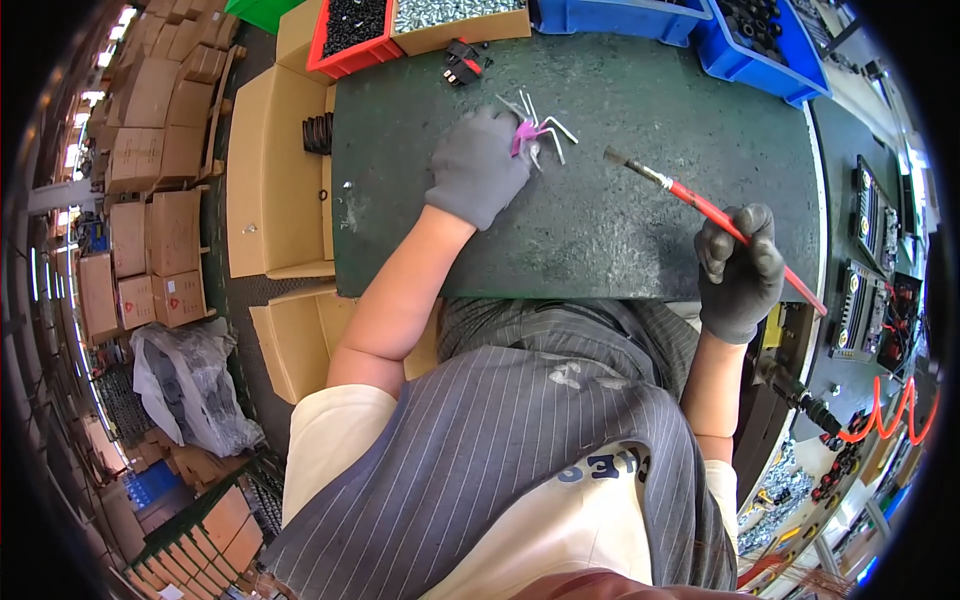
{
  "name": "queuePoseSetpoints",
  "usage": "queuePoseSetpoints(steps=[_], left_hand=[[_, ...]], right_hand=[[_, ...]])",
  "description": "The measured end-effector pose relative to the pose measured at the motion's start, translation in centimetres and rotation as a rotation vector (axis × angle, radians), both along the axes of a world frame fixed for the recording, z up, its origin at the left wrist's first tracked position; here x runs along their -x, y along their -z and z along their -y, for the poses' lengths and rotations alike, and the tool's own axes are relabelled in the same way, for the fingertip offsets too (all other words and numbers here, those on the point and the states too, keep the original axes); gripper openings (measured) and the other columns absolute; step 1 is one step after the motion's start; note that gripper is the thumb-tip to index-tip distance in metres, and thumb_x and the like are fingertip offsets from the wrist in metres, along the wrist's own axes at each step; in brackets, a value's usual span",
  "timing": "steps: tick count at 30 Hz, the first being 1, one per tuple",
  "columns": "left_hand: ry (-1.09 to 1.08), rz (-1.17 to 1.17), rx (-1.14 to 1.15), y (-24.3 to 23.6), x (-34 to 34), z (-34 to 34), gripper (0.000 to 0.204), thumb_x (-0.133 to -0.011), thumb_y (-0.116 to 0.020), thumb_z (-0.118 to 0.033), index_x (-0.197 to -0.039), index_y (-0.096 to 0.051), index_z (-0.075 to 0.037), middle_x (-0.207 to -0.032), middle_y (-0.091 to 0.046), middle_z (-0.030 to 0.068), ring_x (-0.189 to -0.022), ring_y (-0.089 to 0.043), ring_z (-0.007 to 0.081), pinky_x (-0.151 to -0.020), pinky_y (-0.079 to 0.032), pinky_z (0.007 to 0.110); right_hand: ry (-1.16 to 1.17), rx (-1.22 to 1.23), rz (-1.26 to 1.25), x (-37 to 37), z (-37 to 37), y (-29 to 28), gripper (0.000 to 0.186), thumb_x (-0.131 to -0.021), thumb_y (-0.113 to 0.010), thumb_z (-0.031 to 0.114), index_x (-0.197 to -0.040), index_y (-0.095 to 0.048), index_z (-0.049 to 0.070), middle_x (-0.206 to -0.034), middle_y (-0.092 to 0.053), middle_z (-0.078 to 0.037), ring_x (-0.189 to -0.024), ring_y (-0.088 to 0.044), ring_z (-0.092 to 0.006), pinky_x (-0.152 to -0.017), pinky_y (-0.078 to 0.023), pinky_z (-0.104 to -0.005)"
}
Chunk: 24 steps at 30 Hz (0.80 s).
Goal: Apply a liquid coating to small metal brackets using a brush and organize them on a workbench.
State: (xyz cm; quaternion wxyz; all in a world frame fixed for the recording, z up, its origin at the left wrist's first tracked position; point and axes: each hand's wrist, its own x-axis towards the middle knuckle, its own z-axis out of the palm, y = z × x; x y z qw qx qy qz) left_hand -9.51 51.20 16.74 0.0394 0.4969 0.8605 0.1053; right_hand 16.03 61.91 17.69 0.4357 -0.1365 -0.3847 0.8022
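Note:
My left hand (482,160), in a grey glove, is over the far middle of the dark green worktop. Its fingers are curled against a bunch of silver L-shaped hex keys (553,130) with a bright pink piece among them; part of the bunch is hidden by the glove. At the table's right side my right hand (741,270), also gloved, is closed round a red-handled brush (708,207). The brush slants up to the left, its dark bristles in the air short of the hex keys. A small black-and-red part (462,63) lies beyond my left hand.
Along the far edge stand a red bin (330,60) of black screws, a carton (470,28) of silver ones, and blue bins (775,75). Open cardboard boxes (275,180) flank the table's left. A tool on a coiled orange hose (820,412) hangs at the right.

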Motion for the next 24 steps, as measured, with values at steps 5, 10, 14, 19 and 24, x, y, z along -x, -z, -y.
queuePoseSetpoints(steps=[5, 10, 14, 19, 24], left_hand=[[0.269, 0.198, -0.489, 0.5, -0.2, 2.0, 0.018, -0.076, -0.061, -0.013, -0.093, -0.062, -0.005, -0.090, -0.060, 0.0115, -0.080, -0.059, 0.0289, -0.068, -0.048, 0.037], [0.311, 1.086, -0.617, -2.0, -2.2, 3.4, 0.016, -0.080, -0.057, -0.006, -0.095, -0.060, -0.004, -0.093, -0.062, 0.0059, -0.081, -0.059, 0.0138, -0.073, -0.048, 0.029], [0.245, 1.192, -0.529, -2.1, -2.3, 4.5, 0.017, -0.079, -0.057, -0.006, -0.096, -0.059, -0.002, -0.092, -0.062, 0.0065, -0.084, -0.058, 0.0149, -0.075, -0.047, 0.029], [0.305, 1.302, -0.620, -3.1, -2.6, 4.9, 0.019, -0.077, -0.058, -0.006, -0.096, -0.058, -0.001, -0.091, -0.061, 0.0062, -0.083, -0.058, 0.0146, -0.074, -0.047, 0.028], [0.329, 1.239, -0.611, -3.3, -2.0, 5.7, 0.018, -0.077, -0.058, -0.004, -0.095, -0.058, 0.000, -0.090, -0.060, 0.0069, -0.082, -0.057, 0.0144, -0.073, -0.047, 0.028]], right_hand=[[-0.025, 0.072, 0.002, -0.4, 0.2, -1.2, 0.024, -0.079, -0.054, 0.024, -0.090, -0.050, 0.003, -0.066, -0.048, -0.006, -0.046, -0.038, -0.0112, -0.046, -0.030, -0.0227], [-0.071, -0.132, 0.016, -0.1, 0.6, -2.3, 0.023, -0.075, -0.058, 0.025, -0.081, -0.050, 0.004, -0.064, -0.045, -0.005, -0.049, -0.034, -0.0082, -0.046, -0.026, -0.0214], [-0.103, -0.169, -0.010, 0.6, 0.9, -4.0, 0.021, -0.071, -0.059, 0.025, -0.071, -0.050, 0.005, -0.062, -0.045, -0.004, -0.051, -0.035, -0.0091, -0.047, -0.026, -0.0225], [-0.122, -0.249, 0.087, 0.9, 0.9, -5.1, 0.019, -0.066, -0.059, 0.023, -0.063, -0.050, 0.006, -0.057, -0.044, -0.004, -0.051, -0.035, -0.0118, -0.048, -0.026, -0.0254], [-0.075, -0.507, 0.213, 0.2, 0.4, -6.1, 0.018, -0.063, -0.058, 0.024, -0.059, -0.050, 0.008, -0.055, -0.044, -0.003, -0.050, -0.035, -0.0135, -0.049, -0.025, -0.0276]])
